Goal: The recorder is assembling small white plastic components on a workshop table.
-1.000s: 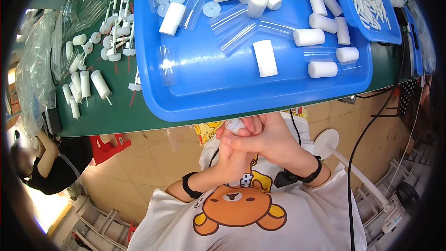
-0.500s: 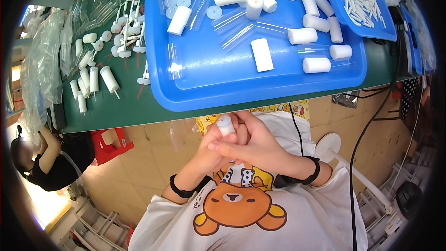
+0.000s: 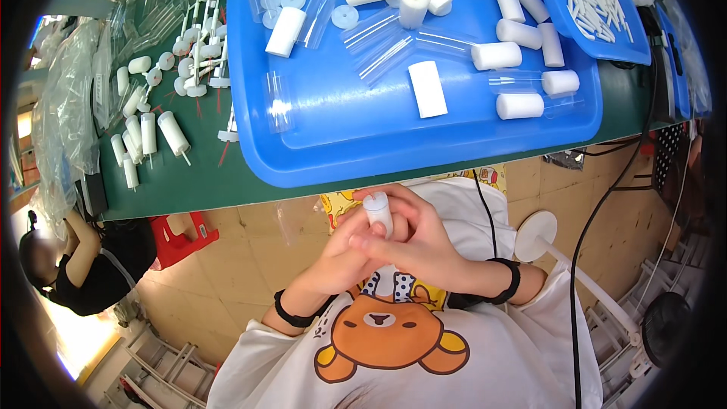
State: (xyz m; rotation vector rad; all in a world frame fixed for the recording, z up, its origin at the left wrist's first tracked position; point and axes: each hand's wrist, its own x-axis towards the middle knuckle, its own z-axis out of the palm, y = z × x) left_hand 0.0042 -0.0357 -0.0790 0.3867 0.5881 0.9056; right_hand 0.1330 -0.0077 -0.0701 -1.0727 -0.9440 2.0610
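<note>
White plastic cylinder (image 3: 378,212): held at frame centre, below blue tray (image 3: 326,144). Clasped by left hand (image 3: 344,254) and right hand (image 3: 413,242), both closed around it. Judged light, stiff, smooth; best gripped round the barrel.

Your hands have dropped away from the tray's (image 3: 318,159) near edge. White tube (image 3: 378,212) now shows upright between your left hand (image 3: 344,254) and right hand (image 3: 413,238), cap end exposed.
</note>
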